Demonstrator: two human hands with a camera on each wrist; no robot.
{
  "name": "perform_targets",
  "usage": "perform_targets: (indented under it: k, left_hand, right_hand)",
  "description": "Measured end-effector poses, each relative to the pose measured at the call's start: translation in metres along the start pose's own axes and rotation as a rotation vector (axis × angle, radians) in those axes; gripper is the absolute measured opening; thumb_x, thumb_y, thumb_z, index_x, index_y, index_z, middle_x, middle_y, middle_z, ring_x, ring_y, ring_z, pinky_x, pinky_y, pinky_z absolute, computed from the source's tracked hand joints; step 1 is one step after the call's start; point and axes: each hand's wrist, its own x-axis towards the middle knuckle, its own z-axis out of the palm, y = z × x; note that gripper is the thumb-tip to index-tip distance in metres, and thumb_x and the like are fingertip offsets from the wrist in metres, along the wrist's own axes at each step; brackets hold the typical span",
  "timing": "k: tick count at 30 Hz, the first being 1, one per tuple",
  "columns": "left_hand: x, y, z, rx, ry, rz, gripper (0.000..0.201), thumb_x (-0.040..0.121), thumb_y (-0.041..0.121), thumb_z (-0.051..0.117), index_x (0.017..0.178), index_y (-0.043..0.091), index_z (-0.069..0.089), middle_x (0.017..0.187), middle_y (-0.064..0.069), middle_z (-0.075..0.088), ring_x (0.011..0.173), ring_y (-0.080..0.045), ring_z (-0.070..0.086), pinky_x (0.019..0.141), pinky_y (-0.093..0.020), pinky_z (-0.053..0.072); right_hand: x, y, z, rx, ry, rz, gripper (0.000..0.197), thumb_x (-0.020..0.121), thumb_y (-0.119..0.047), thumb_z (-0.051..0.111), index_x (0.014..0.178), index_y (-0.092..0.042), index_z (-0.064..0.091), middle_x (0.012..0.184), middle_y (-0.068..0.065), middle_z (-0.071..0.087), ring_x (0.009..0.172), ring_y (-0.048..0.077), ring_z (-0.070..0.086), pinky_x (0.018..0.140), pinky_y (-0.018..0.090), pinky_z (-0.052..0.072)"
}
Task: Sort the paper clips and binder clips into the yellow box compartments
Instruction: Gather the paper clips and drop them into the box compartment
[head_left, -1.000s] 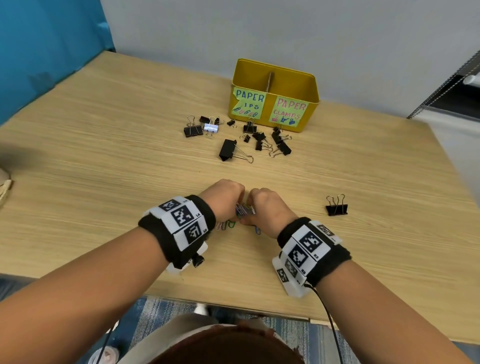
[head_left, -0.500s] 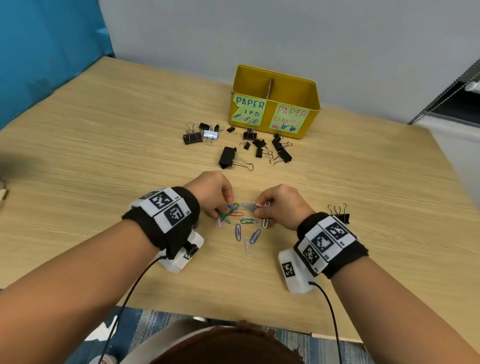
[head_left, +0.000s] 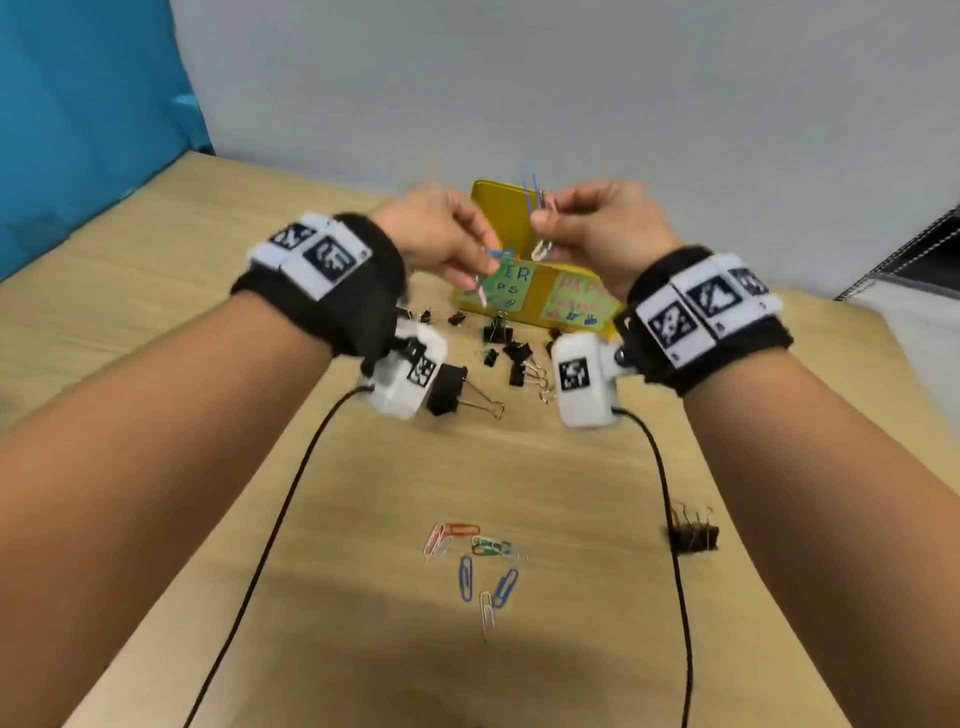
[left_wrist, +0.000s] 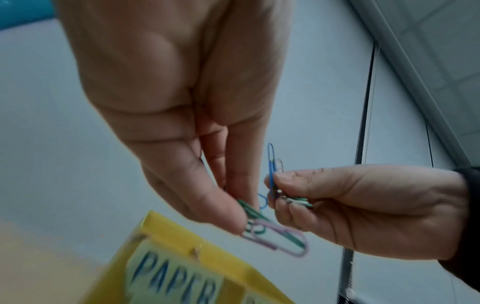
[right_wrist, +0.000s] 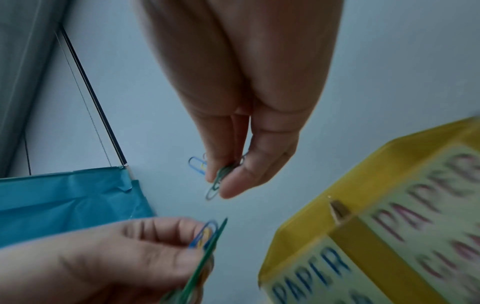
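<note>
Both hands are raised in front of the yellow box (head_left: 545, 291). My left hand (head_left: 447, 234) pinches a bunch of green, pink and blue paper clips (left_wrist: 272, 232) between thumb and fingers. My right hand (head_left: 587, 223) pinches another bunch of paper clips (left_wrist: 272, 174), blue and green among them, just right of the left hand. The box carries a green "PAPER CLIPS" label (head_left: 511, 291) on its left half and a "PAPER CLAMPS" label (head_left: 576, 306) on its right, with a divider (right_wrist: 337, 209) between. Several coloured paper clips (head_left: 475, 556) lie on the near table. Black binder clips (head_left: 514, 353) lie before the box.
A large black binder clip (head_left: 457, 395) lies under my left wrist camera. A lone binder clip (head_left: 693, 532) sits at the near right. Wrist cables (head_left: 270, 545) trail over the wooden table (head_left: 156, 332). A blue panel (head_left: 88, 104) stands left, a grey wall behind.
Both hands have lifted off the table, each with a bunch of paper clips, and moved forward up to the yellow box. Several clips stayed on the near table.
</note>
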Motion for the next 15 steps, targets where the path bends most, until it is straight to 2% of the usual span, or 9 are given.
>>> perform_targets:
  k: [3, 6, 8, 9, 10, 12, 13, 15]
  left_hand:
    - [0.04, 0.023, -0.009, 0.013, 0.19, 0.065, 0.027, 0.076, -0.007, 0.068, 0.064, 0.014, 0.057, 0.065, -0.004, 0.06, 0.044, -0.007, 0.062, 0.056, -0.019, 0.059]
    - [0.069, 0.027, -0.005, 0.159, 0.306, 0.073, 0.029, 0.074, 0.0, 0.072, 0.059, 0.017, 0.057, 0.061, -0.004, 0.059, 0.049, -0.012, 0.059, 0.072, -0.035, 0.061]
    - [0.078, 0.022, 0.003, 0.33, 0.33, 0.066, 0.012, 0.074, 0.009, 0.074, 0.067, 0.014, 0.067, 0.067, -0.007, 0.064, 0.061, -0.019, 0.062, 0.082, -0.038, 0.058]
    - [0.08, 0.019, 0.006, 0.419, 0.338, 0.072, 0.005, 0.074, 0.014, 0.075, 0.078, 0.012, 0.072, 0.077, -0.008, 0.068, 0.072, -0.022, 0.064, 0.084, -0.035, 0.056]
    - [0.081, 0.015, 0.009, 0.502, 0.341, 0.073, 0.016, 0.074, 0.019, 0.075, 0.088, 0.013, 0.075, 0.089, -0.008, 0.072, 0.084, -0.023, 0.066, 0.085, -0.033, 0.054]
    - [0.078, 0.01, 0.011, 0.585, 0.325, 0.081, 0.025, 0.074, 0.028, 0.075, 0.095, 0.016, 0.075, 0.102, -0.007, 0.073, 0.098, -0.025, 0.065, 0.087, -0.034, 0.052]
    - [0.075, 0.008, 0.011, 0.602, 0.321, 0.088, 0.026, 0.075, 0.031, 0.074, 0.096, 0.018, 0.075, 0.105, -0.007, 0.072, 0.101, -0.025, 0.064, 0.09, -0.035, 0.051]
    - [0.06, 0.006, 0.012, 0.631, 0.349, 0.123, 0.025, 0.08, 0.032, 0.067, 0.1, 0.019, 0.074, 0.11, -0.007, 0.071, 0.106, -0.025, 0.062, 0.094, -0.037, 0.049]
  right_hand:
    - [0.046, -0.013, 0.005, -0.02, 0.109, -0.015, 0.027, 0.082, 0.001, 0.065, 0.063, -0.014, 0.055, 0.064, 0.001, 0.054, 0.051, 0.007, 0.058, 0.052, 0.018, 0.057]
    - [0.084, -0.006, 0.013, -0.2, 0.205, 0.022, 0.028, 0.081, -0.006, 0.068, 0.06, -0.02, 0.055, 0.067, 0.003, 0.059, 0.069, 0.023, 0.066, 0.075, 0.037, 0.061]
    - [0.094, 0.002, 0.019, -0.338, 0.167, 0.078, 0.024, 0.082, -0.008, 0.065, 0.062, -0.02, 0.059, 0.074, 0.006, 0.063, 0.079, 0.025, 0.066, 0.085, 0.042, 0.058]
    - [0.093, 0.004, 0.022, -0.395, 0.105, 0.114, 0.016, 0.083, -0.007, 0.063, 0.071, -0.016, 0.066, 0.08, 0.008, 0.066, 0.082, 0.025, 0.066, 0.088, 0.043, 0.056]
    - [0.092, 0.008, 0.024, -0.446, 0.041, 0.132, 0.011, 0.084, -0.006, 0.062, 0.087, -0.012, 0.071, 0.091, 0.01, 0.07, 0.088, 0.025, 0.066, 0.092, 0.042, 0.054]
    - [0.085, 0.012, 0.023, -0.519, -0.006, 0.144, 0.03, 0.085, -0.005, 0.058, 0.114, -0.008, 0.066, 0.115, 0.014, 0.068, 0.104, 0.023, 0.063, 0.1, 0.038, 0.049]
    - [0.078, 0.012, 0.021, -0.516, 0.017, 0.132, 0.034, 0.086, -0.005, 0.057, 0.119, -0.008, 0.064, 0.12, 0.013, 0.066, 0.108, 0.022, 0.061, 0.102, 0.036, 0.047]
    - [0.059, 0.011, 0.017, -0.498, 0.094, 0.073, 0.032, 0.087, -0.007, 0.057, 0.118, -0.011, 0.065, 0.12, 0.01, 0.066, 0.112, 0.022, 0.061, 0.101, 0.036, 0.048]
